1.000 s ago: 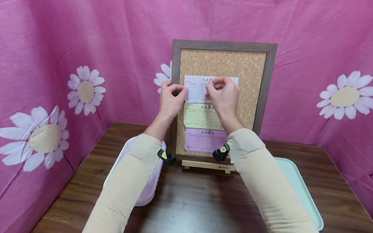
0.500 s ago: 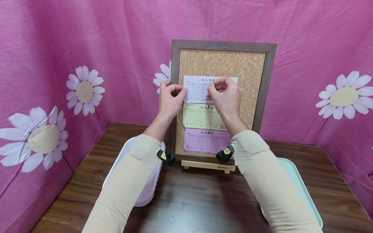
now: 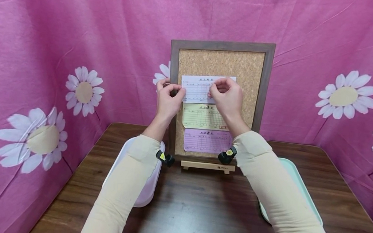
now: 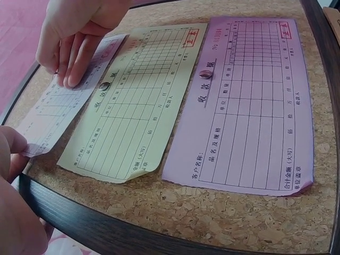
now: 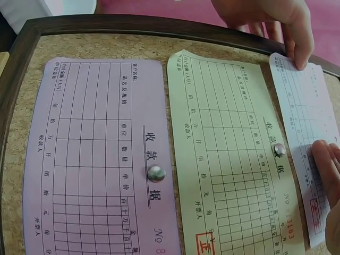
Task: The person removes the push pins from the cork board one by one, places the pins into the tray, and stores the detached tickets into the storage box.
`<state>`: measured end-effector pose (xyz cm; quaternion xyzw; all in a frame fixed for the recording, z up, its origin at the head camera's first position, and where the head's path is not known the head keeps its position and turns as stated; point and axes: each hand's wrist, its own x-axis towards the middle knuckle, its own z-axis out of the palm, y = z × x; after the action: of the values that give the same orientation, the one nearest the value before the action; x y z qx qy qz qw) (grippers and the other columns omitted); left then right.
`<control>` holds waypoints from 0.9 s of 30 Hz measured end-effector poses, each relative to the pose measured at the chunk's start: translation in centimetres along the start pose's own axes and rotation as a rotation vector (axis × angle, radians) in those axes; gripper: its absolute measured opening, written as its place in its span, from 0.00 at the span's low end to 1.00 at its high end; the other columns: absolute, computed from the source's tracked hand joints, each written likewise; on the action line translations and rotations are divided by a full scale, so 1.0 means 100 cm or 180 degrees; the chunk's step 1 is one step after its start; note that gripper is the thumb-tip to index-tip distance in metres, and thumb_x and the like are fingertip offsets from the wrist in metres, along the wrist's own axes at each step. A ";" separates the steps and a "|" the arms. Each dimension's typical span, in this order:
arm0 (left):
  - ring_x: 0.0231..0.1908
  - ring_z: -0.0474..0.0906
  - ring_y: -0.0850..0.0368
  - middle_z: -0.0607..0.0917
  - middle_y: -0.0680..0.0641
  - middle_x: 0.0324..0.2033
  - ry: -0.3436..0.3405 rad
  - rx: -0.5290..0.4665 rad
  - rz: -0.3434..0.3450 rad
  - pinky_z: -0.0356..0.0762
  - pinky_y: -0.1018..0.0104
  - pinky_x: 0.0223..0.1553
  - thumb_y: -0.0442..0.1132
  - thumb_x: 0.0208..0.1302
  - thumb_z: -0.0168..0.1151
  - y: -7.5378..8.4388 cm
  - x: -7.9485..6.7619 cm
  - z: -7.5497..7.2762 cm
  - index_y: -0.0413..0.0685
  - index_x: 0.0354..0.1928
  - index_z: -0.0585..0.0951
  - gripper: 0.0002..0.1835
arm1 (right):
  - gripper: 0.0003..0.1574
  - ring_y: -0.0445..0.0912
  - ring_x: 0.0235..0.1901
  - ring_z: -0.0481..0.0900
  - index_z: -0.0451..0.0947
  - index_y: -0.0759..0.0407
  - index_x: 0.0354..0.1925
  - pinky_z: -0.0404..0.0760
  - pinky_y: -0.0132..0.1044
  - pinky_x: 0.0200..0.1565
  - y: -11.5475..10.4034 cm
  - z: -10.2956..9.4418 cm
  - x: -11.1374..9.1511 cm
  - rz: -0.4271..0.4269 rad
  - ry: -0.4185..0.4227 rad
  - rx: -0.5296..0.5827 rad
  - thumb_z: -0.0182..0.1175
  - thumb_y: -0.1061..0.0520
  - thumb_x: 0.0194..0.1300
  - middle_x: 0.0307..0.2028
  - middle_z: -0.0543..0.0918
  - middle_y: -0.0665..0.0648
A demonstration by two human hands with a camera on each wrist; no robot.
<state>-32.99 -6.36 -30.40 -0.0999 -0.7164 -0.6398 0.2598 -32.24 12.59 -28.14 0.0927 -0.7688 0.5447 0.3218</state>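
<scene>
My left hand (image 3: 169, 98) pinches the left edge of a white receipt slip (image 3: 192, 88) between thumb and forefinger, against the cork board (image 3: 221, 64). In front of that slip, my right hand (image 3: 228, 98) has thumb and forefinger pressed together. A tiny dark pin tip (image 4: 55, 73) shows at its fingertips in the left wrist view; the rest is hidden. Below hang a yellow receipt (image 3: 199, 117) and a purple receipt (image 3: 204, 141). A round metal thumbtack (image 5: 279, 150) fixes the yellow one, another thumbtack (image 5: 156, 173) the purple one.
The board's dark wooden frame (image 3: 268, 82) leans upright on a small wooden easel (image 3: 202, 165) on the brown table (image 3: 182, 211). Beneath the left forearm is a pale lilac tray (image 3: 149, 192). A mint-green tray (image 3: 299, 184) lies under the right forearm. Pink flowered cloth (image 3: 130, 35) hangs behind.
My right hand has shifted slightly right across the white receipt. The receipt and my left hand have moved slightly left. The yellow and purple receipts stay in place.
</scene>
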 end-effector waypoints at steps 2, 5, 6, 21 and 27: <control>0.68 0.70 0.45 0.66 0.38 0.71 0.0010 -0.0013 0.0010 0.70 0.62 0.69 0.34 0.66 0.65 0.000 0.000 -0.001 0.27 0.41 0.88 0.13 | 0.10 0.30 0.27 0.83 0.86 0.69 0.42 0.84 0.23 0.36 0.000 -0.002 0.000 0.0012 -0.0011 0.0026 0.64 0.62 0.69 0.36 0.90 0.66; 0.68 0.70 0.46 0.67 0.38 0.70 0.0031 -0.0063 0.0040 0.71 0.62 0.68 0.32 0.66 0.65 0.000 0.001 -0.002 0.25 0.41 0.88 0.13 | 0.10 0.31 0.28 0.84 0.86 0.70 0.43 0.86 0.24 0.37 0.000 -0.005 -0.001 0.0045 -0.0045 0.0083 0.64 0.63 0.69 0.36 0.91 0.67; 0.68 0.70 0.47 0.67 0.38 0.70 0.0037 -0.0076 0.0048 0.71 0.62 0.68 0.32 0.66 0.65 0.000 0.001 -0.002 0.25 0.41 0.88 0.13 | 0.10 0.31 0.28 0.84 0.86 0.70 0.43 0.86 0.24 0.37 0.000 -0.006 -0.001 0.0059 -0.0059 0.0101 0.65 0.63 0.70 0.37 0.90 0.67; 0.68 0.72 0.48 0.75 0.37 0.68 0.0119 -0.0112 0.0083 0.76 0.63 0.58 0.31 0.65 0.65 -0.003 0.001 -0.010 0.24 0.40 0.88 0.12 | 0.11 0.30 0.30 0.84 0.86 0.73 0.45 0.84 0.22 0.39 0.009 -0.030 -0.002 -0.0029 -0.0066 0.0135 0.67 0.63 0.70 0.39 0.90 0.71; 0.60 0.79 0.49 0.79 0.36 0.66 0.0183 -0.0248 0.0040 0.79 0.71 0.52 0.31 0.66 0.64 -0.005 0.003 -0.012 0.23 0.40 0.87 0.12 | 0.11 0.29 0.29 0.85 0.87 0.71 0.44 0.83 0.21 0.37 0.012 -0.041 -0.002 -0.0044 -0.0014 0.0066 0.68 0.62 0.70 0.33 0.91 0.57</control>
<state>-33.17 -7.63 -30.69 -0.0961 -0.6825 -0.6682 0.2802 -31.02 16.68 -28.38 0.1025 -0.7632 0.5503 0.3229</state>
